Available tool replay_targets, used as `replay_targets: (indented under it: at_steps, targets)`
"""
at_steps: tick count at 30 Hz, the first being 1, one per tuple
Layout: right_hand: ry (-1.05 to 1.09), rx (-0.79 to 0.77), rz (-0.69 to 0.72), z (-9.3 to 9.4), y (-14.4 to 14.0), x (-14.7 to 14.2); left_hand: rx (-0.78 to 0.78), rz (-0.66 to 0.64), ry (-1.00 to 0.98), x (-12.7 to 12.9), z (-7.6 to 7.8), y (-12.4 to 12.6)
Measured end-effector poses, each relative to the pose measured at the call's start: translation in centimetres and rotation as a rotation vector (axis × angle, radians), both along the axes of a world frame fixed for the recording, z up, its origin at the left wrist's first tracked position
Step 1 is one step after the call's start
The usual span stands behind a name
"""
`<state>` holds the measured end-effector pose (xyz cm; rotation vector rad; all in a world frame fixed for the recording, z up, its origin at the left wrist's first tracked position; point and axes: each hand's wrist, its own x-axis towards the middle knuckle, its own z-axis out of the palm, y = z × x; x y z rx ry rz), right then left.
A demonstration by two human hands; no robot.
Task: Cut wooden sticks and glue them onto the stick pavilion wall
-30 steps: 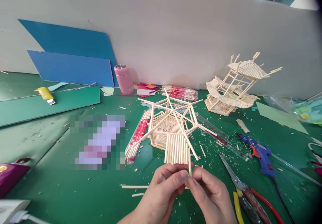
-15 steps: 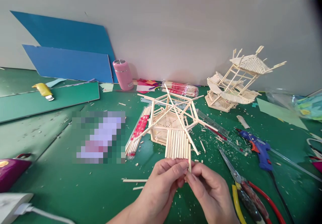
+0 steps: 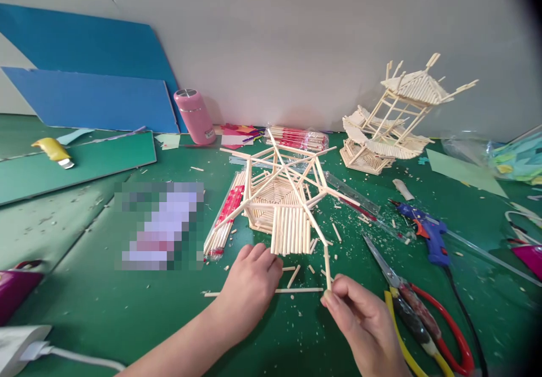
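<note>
Pinching a thin pale wooden stick (image 3: pixel 327 267) upright between thumb and forefinger, our right hand (image 3: pixel 364 323) holds it just before the hexagonal stick-built frame (image 3: pixel 283 207) on the green desk (image 3: pixel 127 309). Our left hand (image 3: pixel 249 289) rests loosely curled, empty, near the frame's slatted edge. Red-handled scissors (image 3: pixel 419 320) lie to the right.

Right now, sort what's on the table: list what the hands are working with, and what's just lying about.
In use: right hand pinching a short stick; left hand by the stick model.

Lying about: scissors, glue gun, pink flask, finished pavilion, yellow knife.
</note>
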<state>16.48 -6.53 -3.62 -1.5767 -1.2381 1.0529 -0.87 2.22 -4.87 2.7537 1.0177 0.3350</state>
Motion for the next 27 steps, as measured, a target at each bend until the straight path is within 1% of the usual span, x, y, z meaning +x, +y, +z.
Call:
replay_targets:
  at_steps: [1,3,5,7,11,13,15,17,19,21,22,24,27]
  targets:
    - [0.002,0.0,-0.012,-0.1,-0.1,-0.2,0.025,-0.044,0.055,0.3,-0.1,-0.1]
    - [0.003,-0.006,-0.026,-0.2,-0.2,-0.4,0.04,-0.096,0.1,1.0,-0.1,-0.3]
    - [-0.007,-0.021,-0.027,-0.4,-0.2,-0.6,0.033,-0.097,0.093,1.5,-0.1,-0.5]
    - [-0.062,-0.035,-0.007,-0.6,-0.1,-0.5,0.018,-0.077,0.082,1.7,-0.2,-0.6]
    - [-0.354,-0.023,0.081,-1.6,0.3,-0.2,-0.023,-0.004,0.053,1.2,0.2,-0.9]
    - [-0.51,-0.011,0.123,-2.2,0.5,0.0,-0.102,0.065,-0.025,0.9,0.9,-1.4]
    - [-0.619,-0.027,0.16,-2.5,0.7,0.2,-0.389,0.203,-0.305,0.9,1.7,-2.2]
    - [-0.631,-0.049,0.18,-2.4,0.8,0.4,-0.716,0.29,-0.576,1.1,2.5,-3.0]
    - [-0.518,-0.034,0.163,-1.9,0.7,0.5,-1.032,0.371,-0.841,1.6,3.0,-3.7]
    - [-0.328,-0.007,0.144,-1.1,0.5,0.5,-1.274,0.469,-1.03,2.2,3.3,-4.1]
    - [-0.231,0.009,0.124,-0.6,0.4,0.4,-1.358,0.52,-1.091,2.5,3.3,-4.2]
    - [-0.082,0.046,0.055,0.2,0.3,0.0,-1.463,0.586,-1.167,3.2,3.4,-4.2]
    - [0.028,0.099,-0.068,1.0,0.2,-1.0,-1.493,0.57,-1.277,4.0,3.7,-4.2]
